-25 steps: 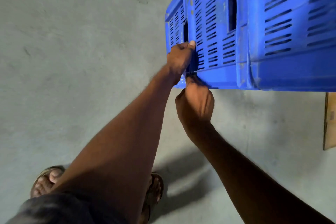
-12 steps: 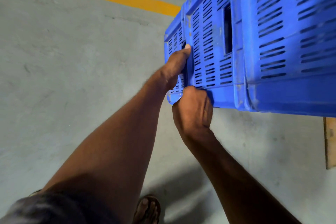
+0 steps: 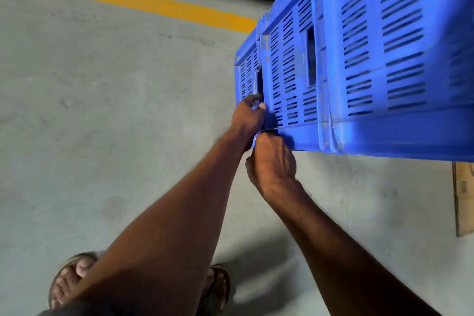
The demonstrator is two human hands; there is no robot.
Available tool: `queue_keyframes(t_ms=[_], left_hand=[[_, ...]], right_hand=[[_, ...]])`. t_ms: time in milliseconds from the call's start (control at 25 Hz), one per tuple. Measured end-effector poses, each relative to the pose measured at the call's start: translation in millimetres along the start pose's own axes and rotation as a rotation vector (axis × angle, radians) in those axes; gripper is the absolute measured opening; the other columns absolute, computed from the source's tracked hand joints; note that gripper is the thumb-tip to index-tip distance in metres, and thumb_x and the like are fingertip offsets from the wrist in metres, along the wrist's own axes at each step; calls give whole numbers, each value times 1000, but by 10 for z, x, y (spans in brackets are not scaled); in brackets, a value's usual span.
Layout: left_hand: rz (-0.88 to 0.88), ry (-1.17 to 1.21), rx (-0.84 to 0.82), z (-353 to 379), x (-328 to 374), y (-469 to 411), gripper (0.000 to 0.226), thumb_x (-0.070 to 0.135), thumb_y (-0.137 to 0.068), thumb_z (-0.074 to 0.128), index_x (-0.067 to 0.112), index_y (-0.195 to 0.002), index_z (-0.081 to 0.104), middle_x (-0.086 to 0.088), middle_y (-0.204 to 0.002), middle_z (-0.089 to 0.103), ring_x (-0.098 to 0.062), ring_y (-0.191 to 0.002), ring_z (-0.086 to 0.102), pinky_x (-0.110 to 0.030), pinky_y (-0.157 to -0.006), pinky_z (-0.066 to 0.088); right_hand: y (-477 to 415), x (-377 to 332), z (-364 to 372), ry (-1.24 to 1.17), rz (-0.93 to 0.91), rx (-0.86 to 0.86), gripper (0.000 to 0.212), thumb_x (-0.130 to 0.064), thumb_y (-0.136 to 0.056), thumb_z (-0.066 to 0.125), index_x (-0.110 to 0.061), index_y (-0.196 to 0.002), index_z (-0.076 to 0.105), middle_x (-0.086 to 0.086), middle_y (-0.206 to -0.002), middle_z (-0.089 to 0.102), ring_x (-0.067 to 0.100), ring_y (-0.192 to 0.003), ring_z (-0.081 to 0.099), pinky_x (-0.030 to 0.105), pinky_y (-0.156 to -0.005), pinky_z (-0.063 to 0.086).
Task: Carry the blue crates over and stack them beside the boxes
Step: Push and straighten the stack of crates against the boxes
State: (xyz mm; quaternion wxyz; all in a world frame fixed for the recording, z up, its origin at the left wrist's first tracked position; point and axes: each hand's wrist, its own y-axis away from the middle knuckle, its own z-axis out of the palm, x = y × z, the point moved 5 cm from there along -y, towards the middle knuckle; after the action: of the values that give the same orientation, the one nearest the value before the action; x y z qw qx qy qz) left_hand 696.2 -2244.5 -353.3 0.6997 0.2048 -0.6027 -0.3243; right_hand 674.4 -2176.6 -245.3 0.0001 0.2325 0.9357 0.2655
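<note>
Gripping the crates [image 3: 384, 59] at a low corner, where the two farthest of the nested pile meet, looks like the taking-hold step before the carry. The left hand [image 3: 247, 115] curls on a rim beside a handle slot; the right hand [image 3: 273, 161] clamps the corner just under it (its fingertips are hidden). The pile stands at the right; whether it touches the floor [image 3: 102, 110], I cannot tell. The next move probably needs a wider, firmer hold. The floor on the left is open up to the yellow line [image 3: 143, 0]; cardboard [image 3: 463, 197] lies near at the right.
</note>
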Motion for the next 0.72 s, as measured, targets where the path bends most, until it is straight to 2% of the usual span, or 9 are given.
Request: queue_keyframes(t_ms=[40,120,160,240,320,400,560,640,720], left_hand=[[-43,43,-33,-3,-96,106,41,4,-96,53,10,-137,57,-15,-126,66,-29,-105,67,-42,-93,56],[-143,169,-84,-44,-187,324,55,-9,-95,47,7,-148,44,-13,-126,64,-19,-82,66,-34,-73,54],[-187,246,-81,-101,-176,448,57,-12,-95,45,7,-148,43,-11,-123,63,-15,-75,62,-29,-65,49],[-199,255,-78,-214,-60,694,51,-11,-94,45,7,-141,52,-6,-116,64,-15,-80,60,-17,-60,45],[-128,216,-69,-342,270,939,44,-10,-95,44,4,-134,58,-5,-112,65,-17,-91,58,-8,-57,45],[-28,182,-60,-403,752,1124,39,-10,-96,45,1,-131,60,-8,-110,65,-18,-92,56,-3,-56,44],[197,-9,-116,-274,2098,1670,34,-9,-97,46,-1,-126,61,-10,-107,67,-15,-85,59,-4,-59,44],[253,-111,-146,-193,2599,1865,35,-7,-94,49,2,-125,62,-9,-105,69,-16,-82,61,-6,-59,43],[283,-232,-178,-136,3082,1968,39,5,-86,53,7,-124,63,-3,-99,70,-13,-76,62,-13,-63,44]], right_hand=[[22,18,2,13,4,-32,26,-4,-91,56,-14,-113,65,11,-117,65,33,-109,64,39,-83,53],[72,75,2,-8,-9,-70,33,-4,-89,56,-16,-119,65,12,-122,64,36,-113,62,40,-86,52],[114,101,-37,-52,-15,-85,38,-4,-88,55,-17,-122,63,11,-126,62,36,-114,61,40,-87,52],[259,144,-215,-109,-56,-51,44,-1,-85,53,-18,-125,63,4,-134,57,34,-116,59,38,-84,52],[465,146,-549,-143,-121,82,45,1,-84,52,-19,-122,65,-2,-147,48,29,-123,56,38,-82,52],[702,142,-988,-226,-121,260,42,-1,-85,56,-19,-121,67,-3,-155,41,23,-131,52,39,-86,53],[1232,200,-1963,-328,-105,579,38,-2,-79,65,-15,-114,70,3,-148,51,27,-133,47,41,-104,48],[1409,207,-2227,-321,-73,594,40,-3,-77,65,-15,-114,69,6,-145,54,30,-129,46,41,-111,40],[1488,227,-2388,-337,-35,559,40,-3,-79,60,-12,-117,67,10,-144,54,34,-128,49,42,-112,37]])
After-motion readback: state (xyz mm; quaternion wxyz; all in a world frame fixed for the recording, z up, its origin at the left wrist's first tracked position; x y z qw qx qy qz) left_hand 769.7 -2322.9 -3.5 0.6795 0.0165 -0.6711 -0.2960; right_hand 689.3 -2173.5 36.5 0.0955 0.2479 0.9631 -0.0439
